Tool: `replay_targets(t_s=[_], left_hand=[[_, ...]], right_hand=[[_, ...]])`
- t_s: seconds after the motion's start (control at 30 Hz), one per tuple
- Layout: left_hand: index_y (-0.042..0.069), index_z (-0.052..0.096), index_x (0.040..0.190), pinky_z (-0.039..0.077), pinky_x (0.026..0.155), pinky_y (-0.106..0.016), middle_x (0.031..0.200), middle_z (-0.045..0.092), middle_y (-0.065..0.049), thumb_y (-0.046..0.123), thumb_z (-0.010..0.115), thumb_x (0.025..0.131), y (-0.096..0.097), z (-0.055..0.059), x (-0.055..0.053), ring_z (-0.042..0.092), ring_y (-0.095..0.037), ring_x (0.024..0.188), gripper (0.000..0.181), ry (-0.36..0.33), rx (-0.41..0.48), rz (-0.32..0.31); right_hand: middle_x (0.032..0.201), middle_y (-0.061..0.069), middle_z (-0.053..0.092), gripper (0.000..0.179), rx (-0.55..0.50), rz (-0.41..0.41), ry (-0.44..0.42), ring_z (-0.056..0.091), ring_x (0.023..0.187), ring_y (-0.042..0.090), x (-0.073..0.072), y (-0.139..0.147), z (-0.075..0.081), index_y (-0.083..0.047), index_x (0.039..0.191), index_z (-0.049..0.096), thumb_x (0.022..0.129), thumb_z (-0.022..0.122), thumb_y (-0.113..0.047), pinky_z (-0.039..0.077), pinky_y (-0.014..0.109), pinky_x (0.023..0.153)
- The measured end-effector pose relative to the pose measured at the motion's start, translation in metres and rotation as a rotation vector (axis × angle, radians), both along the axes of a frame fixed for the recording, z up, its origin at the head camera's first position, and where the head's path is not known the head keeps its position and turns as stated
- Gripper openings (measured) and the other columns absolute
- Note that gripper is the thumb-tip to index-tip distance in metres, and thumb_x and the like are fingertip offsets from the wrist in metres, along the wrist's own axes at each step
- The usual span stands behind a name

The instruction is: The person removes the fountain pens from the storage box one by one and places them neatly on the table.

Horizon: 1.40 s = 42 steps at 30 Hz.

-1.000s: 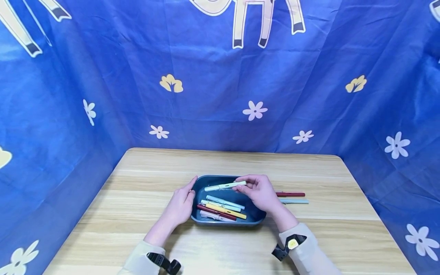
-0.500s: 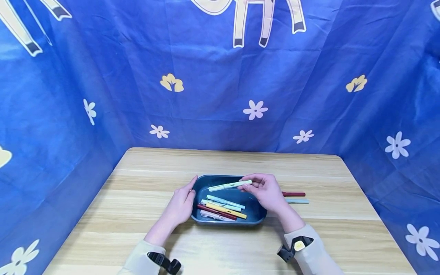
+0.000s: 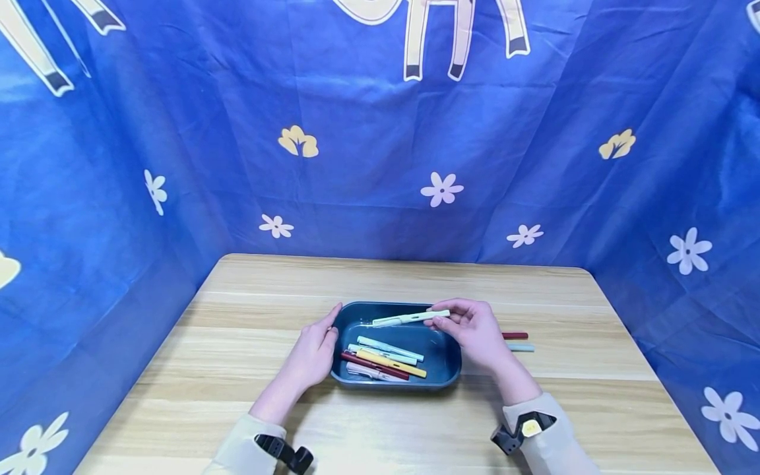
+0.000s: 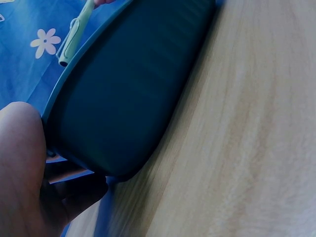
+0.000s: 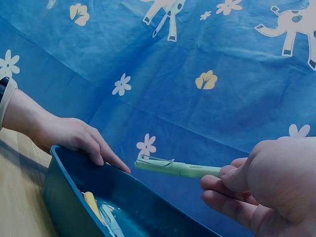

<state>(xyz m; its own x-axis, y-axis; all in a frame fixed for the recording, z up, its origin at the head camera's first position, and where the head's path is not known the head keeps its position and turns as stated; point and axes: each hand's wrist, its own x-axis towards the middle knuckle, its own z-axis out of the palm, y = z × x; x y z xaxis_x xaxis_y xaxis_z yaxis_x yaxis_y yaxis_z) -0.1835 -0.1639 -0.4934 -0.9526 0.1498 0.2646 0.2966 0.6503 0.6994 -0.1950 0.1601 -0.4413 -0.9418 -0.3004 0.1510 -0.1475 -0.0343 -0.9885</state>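
Observation:
Pinched between my right hand's (image 3: 475, 333) thumb and fingers is a light green capped pen (image 3: 410, 318), its clip end pointing left. It is held above the back right part of a dark blue plastic box (image 3: 394, 386). My left hand (image 3: 310, 353) grips the left end of that box, thumb at the rim and fingers along the outer wall in the left wrist view. Inside the box lie a light blue pen (image 3: 390, 348), a yellow pen (image 3: 392, 363), a dark red pen (image 3: 375, 367), a pale lilac pen (image 3: 369, 373) and another pale blue one, partly covered.
To the right of the box, a dark red pen (image 3: 515, 335) and a light blue pen (image 3: 521, 347) lie on the wooden table (image 3: 237, 297), partly hidden behind my right hand. A blue patterned curtain (image 3: 368, 158) surrounds the table at the back and sides.
My right hand has moved to the right with the light green pen, covering more of the two pens on the table. The left hand and the box have stayed put.

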Motion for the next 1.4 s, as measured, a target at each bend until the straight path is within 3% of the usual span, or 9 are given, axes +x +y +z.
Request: replay_targets(t_s=[0.57,0.83,1.1,1.4], left_hand=[[0.013,0.038,0.152,0.035,0.111,-0.047,0.143,0.047,-0.017,0.012,0.043,0.102,0.001,-0.001,0.000,0.045,-0.029,0.131,0.050,-0.001,0.004,-0.005],[0.014,0.038,0.152,0.035,0.110,-0.047,0.143,0.048,-0.017,0.012,0.043,0.103,0.001,0.001,0.000,0.045,-0.029,0.131,0.049,-0.006,0.003,0.001],[0.014,0.037,0.152,0.035,0.110,-0.047,0.142,0.049,-0.017,0.012,0.042,0.103,0.001,0.001,-0.001,0.047,-0.028,0.130,0.049,-0.005,0.000,0.000],[0.015,0.038,0.152,0.035,0.110,-0.049,0.142,0.048,-0.017,0.014,0.042,0.103,0.000,0.002,-0.001,0.046,-0.031,0.131,0.049,-0.011,-0.013,0.009]], right_hand=[[0.101,0.020,0.071,0.024,0.014,-0.036,0.025,0.069,0.095,0.036,0.004,0.018,-0.006,0.001,0.113,0.068,0.091,0.069,-0.009,0.057,0.037,0.085],[0.105,0.022,0.070,0.030,0.006,-0.050,0.022,0.069,0.097,0.033,0.006,0.027,-0.005,0.006,0.116,0.065,0.091,0.068,-0.010,0.056,0.037,0.087],[0.099,0.018,0.072,0.032,0.038,-0.099,0.012,0.070,0.094,0.031,0.008,0.037,-0.003,0.003,0.117,0.066,0.091,0.071,-0.015,0.059,0.040,0.079],[0.099,0.024,0.071,0.032,-0.041,-0.092,0.028,0.068,0.096,0.042,0.008,0.049,-0.005,0.007,0.116,0.064,0.090,0.070,-0.010,0.058,0.046,0.081]])
